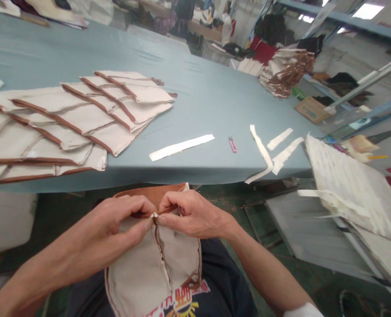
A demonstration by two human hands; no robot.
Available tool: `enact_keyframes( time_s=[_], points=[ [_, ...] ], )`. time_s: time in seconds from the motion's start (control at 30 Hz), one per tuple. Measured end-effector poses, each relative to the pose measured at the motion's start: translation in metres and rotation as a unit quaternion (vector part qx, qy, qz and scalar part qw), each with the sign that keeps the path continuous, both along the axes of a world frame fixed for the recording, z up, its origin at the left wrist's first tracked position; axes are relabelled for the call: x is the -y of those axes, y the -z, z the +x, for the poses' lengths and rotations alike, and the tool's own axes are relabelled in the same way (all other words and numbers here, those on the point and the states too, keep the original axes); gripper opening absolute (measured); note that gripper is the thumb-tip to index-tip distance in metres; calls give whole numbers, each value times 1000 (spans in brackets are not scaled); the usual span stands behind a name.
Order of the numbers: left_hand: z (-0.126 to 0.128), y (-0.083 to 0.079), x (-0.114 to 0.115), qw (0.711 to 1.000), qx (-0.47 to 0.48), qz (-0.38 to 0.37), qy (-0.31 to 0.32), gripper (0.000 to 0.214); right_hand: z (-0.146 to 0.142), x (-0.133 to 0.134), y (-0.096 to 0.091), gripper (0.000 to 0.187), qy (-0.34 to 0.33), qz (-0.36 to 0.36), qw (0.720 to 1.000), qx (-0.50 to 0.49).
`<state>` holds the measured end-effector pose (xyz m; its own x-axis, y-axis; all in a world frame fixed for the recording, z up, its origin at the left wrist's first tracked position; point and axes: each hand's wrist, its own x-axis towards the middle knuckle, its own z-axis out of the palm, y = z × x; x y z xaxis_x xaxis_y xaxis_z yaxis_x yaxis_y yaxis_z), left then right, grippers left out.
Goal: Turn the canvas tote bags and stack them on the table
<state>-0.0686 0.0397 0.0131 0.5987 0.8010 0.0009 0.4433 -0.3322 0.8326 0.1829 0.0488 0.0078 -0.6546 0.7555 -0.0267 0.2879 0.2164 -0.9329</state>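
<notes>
A cream cloth bag (142,273) with brown trim lies on my lap, below the table's front edge. My left hand (116,224) and my right hand (191,215) meet at its top edge. Both pinch the brown-trimmed rim, fingertips touching at the middle seam. A brown strap end curls at the bag's lower right. On the blue-grey table (195,101) several finished cream pieces with brown edging (69,119) lie overlapped in a fan at the left.
A long white strip (181,147), a small pink cutter (232,144) and more white strips (274,147) lie near the table's front right corner. A white stack (354,189) stands to the right. Piles of cloth and a cardboard box sit at the back right.
</notes>
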Motion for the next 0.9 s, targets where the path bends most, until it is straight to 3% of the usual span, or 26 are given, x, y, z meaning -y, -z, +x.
enact_keyframes(
  time_s=[0.37, 0.57, 0.9],
  points=[
    [-8, 5, -1, 1000, 6, -27, 1, 28, -8, -3, 0, 22, -8, 4, 1000, 14],
    [-12, 0, 0, 997, 19, -69, 7, 35, -12, -3, 0, 21, -12, 5, 999, 40],
    [-6, 6, 2, 998, 45, -33, -19, 39, -11, -1, -1, 19, -14, 32, 998, 51]
  ],
)
